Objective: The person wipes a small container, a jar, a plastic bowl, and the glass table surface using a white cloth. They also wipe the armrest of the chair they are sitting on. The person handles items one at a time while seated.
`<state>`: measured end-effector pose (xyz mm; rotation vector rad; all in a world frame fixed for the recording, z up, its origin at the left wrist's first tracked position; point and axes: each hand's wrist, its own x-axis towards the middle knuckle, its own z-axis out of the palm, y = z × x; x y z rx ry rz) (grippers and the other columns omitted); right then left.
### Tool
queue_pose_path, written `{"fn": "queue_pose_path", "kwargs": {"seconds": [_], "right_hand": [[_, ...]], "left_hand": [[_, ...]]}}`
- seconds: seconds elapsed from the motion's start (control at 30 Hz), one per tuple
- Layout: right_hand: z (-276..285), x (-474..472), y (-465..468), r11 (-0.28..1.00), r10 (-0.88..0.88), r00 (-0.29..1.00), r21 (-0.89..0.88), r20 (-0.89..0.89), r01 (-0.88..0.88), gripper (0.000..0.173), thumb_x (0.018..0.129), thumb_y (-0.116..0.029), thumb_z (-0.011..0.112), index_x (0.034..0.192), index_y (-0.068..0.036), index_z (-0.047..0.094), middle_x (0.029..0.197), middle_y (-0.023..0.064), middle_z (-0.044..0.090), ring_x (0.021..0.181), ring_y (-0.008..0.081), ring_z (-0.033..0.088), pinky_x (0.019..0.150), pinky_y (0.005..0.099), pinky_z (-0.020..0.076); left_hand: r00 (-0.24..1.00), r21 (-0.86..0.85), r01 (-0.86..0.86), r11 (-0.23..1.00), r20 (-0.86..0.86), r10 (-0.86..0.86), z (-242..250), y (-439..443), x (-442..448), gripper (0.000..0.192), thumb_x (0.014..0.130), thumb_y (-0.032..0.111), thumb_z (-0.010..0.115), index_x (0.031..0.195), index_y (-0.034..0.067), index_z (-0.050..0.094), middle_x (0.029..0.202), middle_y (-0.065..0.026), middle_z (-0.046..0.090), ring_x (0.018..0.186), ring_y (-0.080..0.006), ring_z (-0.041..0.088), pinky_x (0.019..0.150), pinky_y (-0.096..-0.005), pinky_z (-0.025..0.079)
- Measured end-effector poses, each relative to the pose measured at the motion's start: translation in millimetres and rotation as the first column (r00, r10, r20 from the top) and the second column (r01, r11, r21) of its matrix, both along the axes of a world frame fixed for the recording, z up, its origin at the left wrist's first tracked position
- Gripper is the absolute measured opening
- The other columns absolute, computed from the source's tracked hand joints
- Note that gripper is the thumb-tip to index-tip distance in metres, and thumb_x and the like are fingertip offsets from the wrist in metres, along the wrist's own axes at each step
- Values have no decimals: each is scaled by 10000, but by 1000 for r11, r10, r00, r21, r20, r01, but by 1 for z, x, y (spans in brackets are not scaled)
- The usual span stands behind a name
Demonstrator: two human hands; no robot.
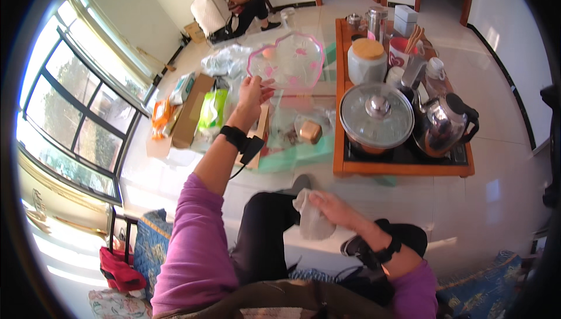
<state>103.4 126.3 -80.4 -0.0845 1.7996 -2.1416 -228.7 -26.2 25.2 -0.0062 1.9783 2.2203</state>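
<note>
My left hand (254, 97) reaches forward over a glass-topped table and grips the near edge of a clear plastic fruit tray (287, 71). The tray has a scalloped pink rim and pink printed shapes, and something small and orange shows at its left side. Lower down, above the floor between my knees, a crumpled whitish cloth (313, 220) hangs from my right hand (333, 209). Its fingers are closed around the cloth's upper part. Below the tray, a small brown-gold box (310, 132) is on or under the glass; I cannot tell which.
On the wooden tea table (339, 156) at right are a glass-lidded pot (377, 115), a kettle (442, 121), a wooden-lidded jar (367, 62) and several containers. A green tissue pack (211, 110), cardboard box (193, 113) and plastic bags (228, 59) lie left. A person (214, 10) sits beyond.
</note>
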Motion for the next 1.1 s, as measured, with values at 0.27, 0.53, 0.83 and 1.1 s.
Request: {"fn": "queue_pose_path", "kwargs": {"seconds": [0.27, 0.53, 0.83, 1.1], "right_hand": [[111, 85, 15, 863, -229, 973, -464, -11, 198, 481, 1071, -360, 506, 1331, 41, 561, 1185, 108, 671, 1068, 163, 658, 941, 288, 512], [143, 126, -32, 482, -641, 453, 135, -619, 866, 327, 1008, -293, 664, 1148, 1, 689, 1026, 99, 701, 913, 209, 681, 804, 339, 528], [77, 128, -84, 8, 48, 694, 695, -718, 719, 447, 832, -195, 791, 1254, -90, 686, 1357, 187, 573, 1166, 362, 574, 979, 473, 491], [56, 121, -125, 271, 54, 703, 688, -710, 674, 456, 766, -108, 801, 1211, -110, 697, 1253, 121, 629, 1106, 337, 588, 959, 415, 520]], "left_hand": [[998, 84, 56, 995, -37, -53, 33, -88, 223, 408, 1061, 299, 448, 1351, 17, 500, 1115, -153, 690, 1002, -241, 681, 820, -387, 600], [968, 156, 206, 966, 114, -225, -14, -123, 371, 530, 1114, 362, 345, 1485, 0, 457, 1368, -211, 616, 1180, -297, 666, 873, -371, 590], [936, 227, 315, 922, 88, -341, -57, -120, 394, 540, 1123, 408, 349, 1432, -13, 484, 1226, -201, 683, 1010, -267, 725, 794, -332, 587], [937, 78, 340, 937, 51, -345, -93, -122, 389, 486, 1108, 417, 426, 1298, 3, 595, 977, -69, 666, 783, -148, 650, 659, -260, 547]]}}
